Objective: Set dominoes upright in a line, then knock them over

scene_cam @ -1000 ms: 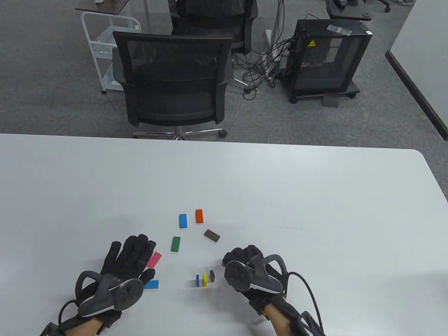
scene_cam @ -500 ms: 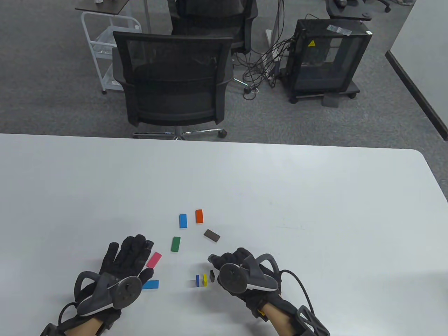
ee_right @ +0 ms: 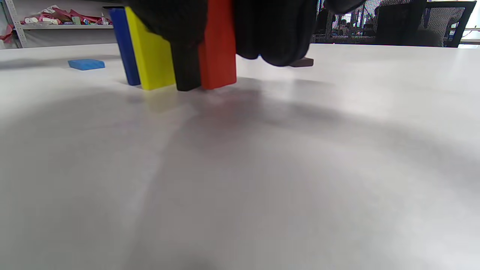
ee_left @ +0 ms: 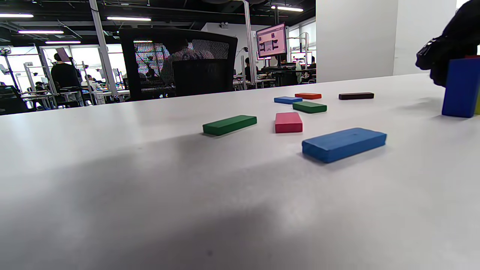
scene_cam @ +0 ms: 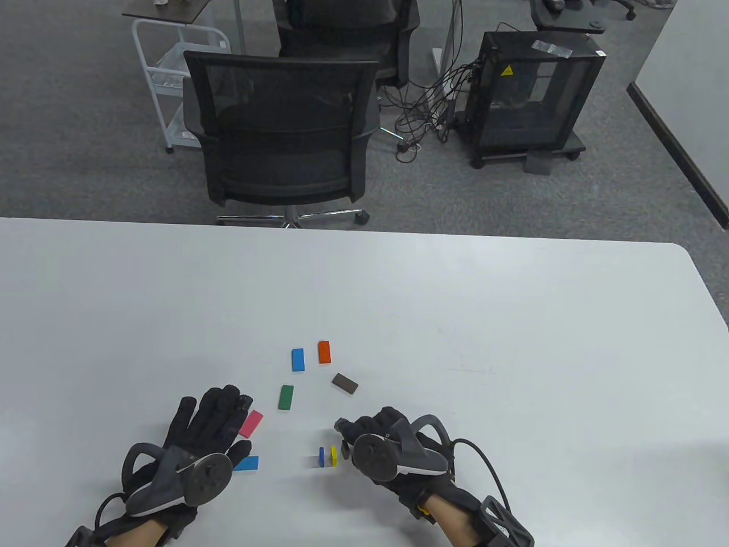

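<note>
Three dominoes stand in a row near the table's front: blue (scene_cam: 322,456), yellow (scene_cam: 334,454) and black (ee_right: 186,71). In the table view the black one is hidden behind my right hand (scene_cam: 345,436). That hand grips a red domino (ee_right: 218,52) upright, its foot on the table just beside the black one. My left hand (scene_cam: 212,419) lies flat and open on the table, touching no domino I can see. Lying flat are a pink domino (scene_cam: 251,423), light blue (scene_cam: 246,463), green (scene_cam: 286,397), blue (scene_cam: 298,359), orange (scene_cam: 324,351) and brown (scene_cam: 345,383).
A second green domino (ee_left: 229,124) lies flat in the left wrist view. A black mesh office chair (scene_cam: 282,125) stands beyond the table's far edge (scene_cam: 364,231). A black cabinet (scene_cam: 532,94) with cables sits on the floor behind.
My right hand has slid left up to the standing row and now hides the black domino in the table view. The left hand has barely moved.
</note>
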A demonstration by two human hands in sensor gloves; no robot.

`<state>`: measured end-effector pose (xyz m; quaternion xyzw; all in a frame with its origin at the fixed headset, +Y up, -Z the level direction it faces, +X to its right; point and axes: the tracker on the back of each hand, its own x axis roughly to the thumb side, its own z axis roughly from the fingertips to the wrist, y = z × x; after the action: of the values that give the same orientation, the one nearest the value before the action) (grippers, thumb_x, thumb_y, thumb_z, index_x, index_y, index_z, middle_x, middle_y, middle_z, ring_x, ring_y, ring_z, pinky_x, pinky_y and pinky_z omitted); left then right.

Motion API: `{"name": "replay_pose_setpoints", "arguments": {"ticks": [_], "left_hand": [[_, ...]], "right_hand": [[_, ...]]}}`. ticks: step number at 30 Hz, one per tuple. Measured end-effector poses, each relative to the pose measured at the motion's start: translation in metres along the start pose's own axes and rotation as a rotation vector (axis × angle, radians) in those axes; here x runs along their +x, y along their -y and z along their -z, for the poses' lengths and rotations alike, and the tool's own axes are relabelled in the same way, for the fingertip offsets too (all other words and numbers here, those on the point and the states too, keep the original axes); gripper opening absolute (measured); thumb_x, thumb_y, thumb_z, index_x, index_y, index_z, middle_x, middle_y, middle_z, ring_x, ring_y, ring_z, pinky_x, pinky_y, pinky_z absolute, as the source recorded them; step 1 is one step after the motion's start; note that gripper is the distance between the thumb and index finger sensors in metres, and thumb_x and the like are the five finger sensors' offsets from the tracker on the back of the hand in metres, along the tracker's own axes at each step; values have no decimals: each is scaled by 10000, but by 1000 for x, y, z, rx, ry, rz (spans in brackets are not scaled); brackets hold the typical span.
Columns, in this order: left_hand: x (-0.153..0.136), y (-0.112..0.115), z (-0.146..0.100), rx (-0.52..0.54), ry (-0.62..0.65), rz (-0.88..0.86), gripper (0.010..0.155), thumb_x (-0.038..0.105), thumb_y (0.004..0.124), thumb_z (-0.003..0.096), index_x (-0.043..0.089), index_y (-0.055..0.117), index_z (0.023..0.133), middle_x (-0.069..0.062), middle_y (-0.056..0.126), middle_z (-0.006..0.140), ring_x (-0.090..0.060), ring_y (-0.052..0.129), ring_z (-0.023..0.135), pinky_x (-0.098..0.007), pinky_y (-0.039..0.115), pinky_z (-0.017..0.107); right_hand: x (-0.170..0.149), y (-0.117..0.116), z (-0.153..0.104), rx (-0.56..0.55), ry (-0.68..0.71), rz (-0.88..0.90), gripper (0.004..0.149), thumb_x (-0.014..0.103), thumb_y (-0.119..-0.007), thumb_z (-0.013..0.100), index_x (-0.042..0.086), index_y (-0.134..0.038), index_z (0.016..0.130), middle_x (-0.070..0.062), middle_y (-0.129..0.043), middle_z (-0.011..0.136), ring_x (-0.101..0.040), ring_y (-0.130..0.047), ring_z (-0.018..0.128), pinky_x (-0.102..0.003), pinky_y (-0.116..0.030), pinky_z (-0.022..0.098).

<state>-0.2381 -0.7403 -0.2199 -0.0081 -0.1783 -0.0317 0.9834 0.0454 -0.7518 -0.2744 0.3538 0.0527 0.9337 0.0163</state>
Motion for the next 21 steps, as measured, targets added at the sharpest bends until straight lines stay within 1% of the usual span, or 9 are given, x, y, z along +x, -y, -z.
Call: {"name": "replay_pose_setpoints", "arguments": {"ticks": [18, 21], "left_hand": [[2, 0, -1, -18, 7, 4, 685, 532, 398, 700, 185, 268, 1276, -117, 296, 1344, -386, 326, 1225, -570, 235, 881], [2, 0, -1, -16, 5, 5, 683, 532, 398, 700, 187, 267, 1275, -120, 298, 1343, -386, 327, 1226, -570, 234, 881]], "right_hand": [[-1, -2, 1, 13, 10, 26, 616, 365, -757, 551, 190, -546, 1101, -88, -736, 1002, -275, -798, 896, -538, -515, 776], [-1, -4, 1, 37, 6, 29, 638, 383, -758, 549, 187, -531, 1112, -93, -724, 1014, -282, -787, 909, -542, -509, 778]]}}
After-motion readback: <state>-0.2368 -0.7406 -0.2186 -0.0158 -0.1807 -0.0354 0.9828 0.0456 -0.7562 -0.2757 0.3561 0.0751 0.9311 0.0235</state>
